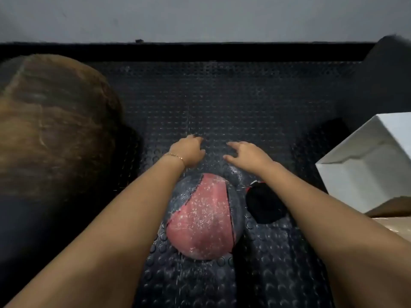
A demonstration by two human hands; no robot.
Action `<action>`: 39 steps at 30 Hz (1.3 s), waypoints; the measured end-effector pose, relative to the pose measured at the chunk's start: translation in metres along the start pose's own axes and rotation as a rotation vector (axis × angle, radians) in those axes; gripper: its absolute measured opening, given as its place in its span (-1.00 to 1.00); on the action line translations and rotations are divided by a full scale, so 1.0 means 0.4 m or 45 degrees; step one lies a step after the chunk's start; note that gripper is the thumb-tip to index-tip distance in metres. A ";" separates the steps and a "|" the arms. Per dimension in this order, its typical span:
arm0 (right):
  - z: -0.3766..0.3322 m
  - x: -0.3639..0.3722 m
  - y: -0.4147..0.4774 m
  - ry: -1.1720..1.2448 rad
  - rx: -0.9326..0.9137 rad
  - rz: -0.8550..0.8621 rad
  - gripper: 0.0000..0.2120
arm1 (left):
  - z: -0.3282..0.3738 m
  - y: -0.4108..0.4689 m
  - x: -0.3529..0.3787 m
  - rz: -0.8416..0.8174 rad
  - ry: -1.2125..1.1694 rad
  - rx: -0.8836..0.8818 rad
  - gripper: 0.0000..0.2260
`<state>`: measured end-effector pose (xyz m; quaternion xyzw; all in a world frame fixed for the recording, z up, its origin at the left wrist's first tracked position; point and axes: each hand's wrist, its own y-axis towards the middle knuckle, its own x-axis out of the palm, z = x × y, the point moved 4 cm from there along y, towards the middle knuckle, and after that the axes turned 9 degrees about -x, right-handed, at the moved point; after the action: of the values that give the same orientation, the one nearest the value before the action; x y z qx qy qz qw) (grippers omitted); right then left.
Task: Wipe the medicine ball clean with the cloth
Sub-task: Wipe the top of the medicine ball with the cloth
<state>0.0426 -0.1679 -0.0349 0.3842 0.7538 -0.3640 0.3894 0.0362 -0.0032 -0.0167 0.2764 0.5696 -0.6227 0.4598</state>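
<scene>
- a large brown ball (53,121), blurred, is seen at the far left on the studded black mat (244,96); it could be knocked by an elbow if the wiping strokes are swung wide.
- the left hand (189,152) is held past the far side of the medicine ball, a thin bracelet (176,157) at its wrist; the ball could roll during wiping if it is not braced by this hand. its fingers are loosely bent downward and nothing is seen in them; whether the tips touch the mat cannot be told.
- the medicine ball (202,216), pink and dark grey and speckled with white dust, is set on the mat between the two forearms, near the person; dust could simply be shed onto the mat and picked up again.
- the right hand (246,155) is stretched beyond the ball too; its fingers are spread fairly wide and relaxed, and nothing is held.
- a dark crumpled thing with a red edge, judged to be the cloth (264,205), lies just right of the ball, under the right forearm and ungripped; wiping is judged not yet begun, and the cloth could be overlooked against the dark mat.
- a white box (367,165) sits at the right edge, well apart from the ball.
</scene>
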 end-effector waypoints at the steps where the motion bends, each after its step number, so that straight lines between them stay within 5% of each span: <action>1: 0.014 0.023 0.007 -0.016 0.028 -0.008 -0.42 | -0.005 0.014 0.011 0.001 0.013 -0.013 -0.55; 8: 0.101 0.142 0.041 -0.039 0.142 -0.041 -0.46 | -0.048 0.027 0.103 -0.248 -0.102 -0.032 -0.53; 16: 0.274 0.253 -0.024 -0.061 0.450 -0.105 -0.76 | -0.084 0.009 0.132 -0.552 -0.254 -0.116 -0.46; 26: 0.379 0.344 -0.080 -0.191 0.605 -0.100 -0.49 | -0.087 -0.003 0.125 -0.537 -0.240 -0.150 -0.39; 30: 0.397 0.343 -0.091 -0.039 0.863 -0.062 -0.36 | -0.130 -0.095 0.138 -0.812 -0.382 -0.114 0.03; 33: 0.406 0.331 -0.106 -0.018 0.964 -0.034 -0.40 | -0.171 -0.164 0.183 -0.704 -0.371 -0.080 0.32; 39: 0.360 0.273 -0.108 0.446 0.796 0.214 -0.66 | -0.157 -0.159 0.191 -0.438 -0.629 -0.102 0.26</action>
<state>0.0057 -0.2768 -0.1810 0.6017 0.6272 -0.4723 0.1467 -0.0638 0.0331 -0.0666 -0.0025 0.5030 -0.7168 0.4829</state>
